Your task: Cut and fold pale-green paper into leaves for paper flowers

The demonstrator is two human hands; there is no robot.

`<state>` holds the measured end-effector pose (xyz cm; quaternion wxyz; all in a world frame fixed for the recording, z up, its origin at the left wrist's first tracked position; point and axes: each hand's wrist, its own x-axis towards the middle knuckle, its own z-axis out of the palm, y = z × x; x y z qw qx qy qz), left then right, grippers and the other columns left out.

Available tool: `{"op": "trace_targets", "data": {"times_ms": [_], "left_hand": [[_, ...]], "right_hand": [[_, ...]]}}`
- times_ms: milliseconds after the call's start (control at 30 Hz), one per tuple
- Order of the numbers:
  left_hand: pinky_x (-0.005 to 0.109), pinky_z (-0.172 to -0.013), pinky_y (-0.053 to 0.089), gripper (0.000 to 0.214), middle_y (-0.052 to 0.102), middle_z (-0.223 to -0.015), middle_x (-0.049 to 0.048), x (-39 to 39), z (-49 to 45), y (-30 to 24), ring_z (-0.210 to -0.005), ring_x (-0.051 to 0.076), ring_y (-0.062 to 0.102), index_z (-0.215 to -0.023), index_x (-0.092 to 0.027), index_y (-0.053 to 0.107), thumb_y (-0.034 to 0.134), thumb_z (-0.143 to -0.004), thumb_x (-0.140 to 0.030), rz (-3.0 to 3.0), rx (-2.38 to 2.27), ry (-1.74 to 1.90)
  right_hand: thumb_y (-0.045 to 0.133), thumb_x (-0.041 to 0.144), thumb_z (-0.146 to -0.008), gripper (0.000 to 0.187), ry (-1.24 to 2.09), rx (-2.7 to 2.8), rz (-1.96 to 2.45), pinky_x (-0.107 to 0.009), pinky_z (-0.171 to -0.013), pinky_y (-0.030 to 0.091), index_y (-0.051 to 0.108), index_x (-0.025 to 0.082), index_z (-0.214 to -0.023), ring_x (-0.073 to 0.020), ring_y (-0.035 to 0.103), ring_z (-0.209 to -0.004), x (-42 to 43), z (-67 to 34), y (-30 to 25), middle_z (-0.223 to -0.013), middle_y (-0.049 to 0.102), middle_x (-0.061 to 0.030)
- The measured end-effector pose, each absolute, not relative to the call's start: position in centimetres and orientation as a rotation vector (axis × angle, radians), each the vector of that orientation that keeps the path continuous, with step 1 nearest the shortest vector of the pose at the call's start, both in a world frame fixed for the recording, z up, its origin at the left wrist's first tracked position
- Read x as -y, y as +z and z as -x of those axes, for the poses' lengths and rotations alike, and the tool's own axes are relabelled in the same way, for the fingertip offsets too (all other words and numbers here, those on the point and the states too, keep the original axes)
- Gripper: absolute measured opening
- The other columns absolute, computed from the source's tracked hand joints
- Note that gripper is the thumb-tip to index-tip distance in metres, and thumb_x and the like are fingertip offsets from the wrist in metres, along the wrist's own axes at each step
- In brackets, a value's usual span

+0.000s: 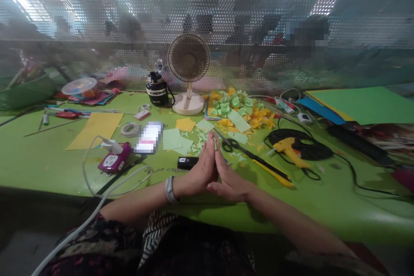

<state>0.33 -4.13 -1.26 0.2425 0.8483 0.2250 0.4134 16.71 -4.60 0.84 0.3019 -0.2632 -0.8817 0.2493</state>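
Palm against palm, my left hand (pixel 201 161) and my right hand (pixel 228 177) press together above the front of the green table, fingers stretched out and tips pointing away from me. I see nothing held; whatever may lie between the palms is hidden. Just left of them is a black stapler-like object (pixel 187 162), partly covered by my left hand. Beyond my fingertips lie green paper scraps (pixel 198 145) and light green paper squares (pixel 172 139). To the right rest black-handled scissors (pixel 230 144) and a yellow-and-black cutter knife (pixel 271 173).
Behind stand a desk fan (pixel 189 58), a black bottle (pixel 157 90) and a pile of green and yellow folded paper pieces (pixel 237 105). At right lies a yellow glue gun (pixel 289 148) with its cord. At left are a purple power adapter (pixel 114 158), a phone (pixel 148 138) and tape (pixel 130 129).
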Motion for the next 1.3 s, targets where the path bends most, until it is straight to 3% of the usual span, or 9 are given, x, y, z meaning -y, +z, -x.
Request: {"op": "trace_targets", "data": {"times_ms": [167,300,467,567,700,833,1067,1200,1300], "left_hand": [[0.048,-0.124,0.015,0.075,0.012,-0.166,0.0048,2.7,-0.3,0.0,-0.152,0.029,0.011,-0.157,-0.03,0.012,0.049,-0.092,-0.022,-1.696,-0.663,1.209],[0.05,-0.119,0.031,0.067,0.046,-0.151,0.004,2.1,-0.2,0.3,-0.14,0.027,0.042,-0.151,-0.03,0.034,0.057,-0.089,-0.024,-1.16,-0.737,1.214],[0.046,-0.108,0.046,0.046,0.063,-0.132,0.0038,1.6,0.0,0.1,-0.123,0.023,0.058,-0.13,-0.028,0.06,0.065,-0.085,-0.028,-1.068,-0.735,1.225],[0.039,-0.092,0.056,0.033,0.069,-0.118,0.0059,1.3,0.4,-0.2,-0.104,0.022,0.066,-0.114,-0.022,0.069,0.065,-0.083,-0.034,-1.232,-0.802,1.211],[0.031,-0.078,0.057,0.025,0.073,-0.093,0.0055,1.3,0.9,-0.4,-0.083,0.019,0.068,-0.097,-0.017,0.074,0.062,-0.085,-0.036,-1.512,-0.949,1.167],[0.028,-0.072,0.056,0.026,0.071,-0.077,0.0054,1.1,1.2,-0.1,-0.074,0.017,0.066,-0.083,-0.014,0.072,0.061,-0.085,-0.038,-1.581,-1.003,1.172],[0.027,-0.067,0.056,0.033,0.071,-0.077,0.0035,-0.4,1.4,-0.9,-0.067,0.013,0.063,-0.096,-0.014,0.072,0.072,-0.074,-0.038,-1.41,-0.999,1.254],[0.028,-0.065,0.055,0.028,0.067,-0.067,0.0026,-0.6,1.5,-1.1,-0.061,0.012,0.06,-0.075,-0.012,0.071,0.069,-0.076,-0.041,-1.458,-1.019,1.22],[0.027,-0.064,0.054,0.029,0.067,-0.069,0.0031,-0.6,1.5,-0.8,-0.061,0.012,0.06,-0.083,-0.012,0.071,0.071,-0.075,-0.04,-1.469,-1.006,1.228]], "right_hand": [[0.032,0.061,-0.097,0.077,1.009,2.0,0.964,-0.045,-0.123,0.014,0.008,0.023,-0.159,-0.0239,0.009,-0.152,3.2,-16.9,2.2,-0.165,0.013,-0.0034],[0.044,0.046,-0.095,0.068,0.96,1.898,1.118,-0.046,-0.12,0.027,0.029,0.019,-0.155,-0.0263,0.036,-0.144,2.1,-16.6,1.6,-0.153,0.043,-0.0074],[0.047,0.037,-0.092,0.052,0.723,1.877,1.166,-0.046,-0.107,0.046,0.056,0.018,-0.14,-0.0287,0.062,-0.122,1.6,-16.6,0.7,-0.131,0.065,-0.0102],[0.051,0.037,-0.09,0.045,0.613,1.845,1.166,-0.041,-0.097,0.054,0.066,0.018,-0.127,-0.0266,0.069,-0.108,1.6,-16.8,0.9,-0.122,0.071,-0.0102],[0.059,0.033,-0.082,0.029,0.503,1.813,1.134,-0.036,-0.081,0.057,0.073,0.019,-0.104,-0.0217,0.071,-0.081,1.4,-17.0,1.3,-0.096,0.077,-0.0073],[0.062,0.034,-0.079,0.021,0.836,1.677,1.119,-0.033,-0.066,0.057,0.071,0.018,-0.088,-0.0191,0.067,-0.066,0.9,-17.2,1.4,-0.076,0.074,-0.0053],[0.071,0.037,-0.069,0.022,1.224,1.479,1.12,-0.028,-0.059,0.054,0.066,0.017,-0.074,-0.0144,0.062,-0.058,-0.2,-16.9,1.0,-0.066,0.068,-0.0029],[0.065,0.034,-0.071,0.016,1.186,1.517,1.135,-0.027,-0.057,0.051,0.065,0.018,-0.071,-0.0133,0.06,-0.056,-0.6,-17.0,0.8,-0.063,0.066,-0.0014],[0.062,0.032,-0.071,0.014,1.023,1.57,1.132,-0.027,-0.058,0.049,0.065,0.018,-0.072,-0.0135,0.058,-0.056,-0.8,-17.0,0.7,-0.062,0.064,0.0005]]}}
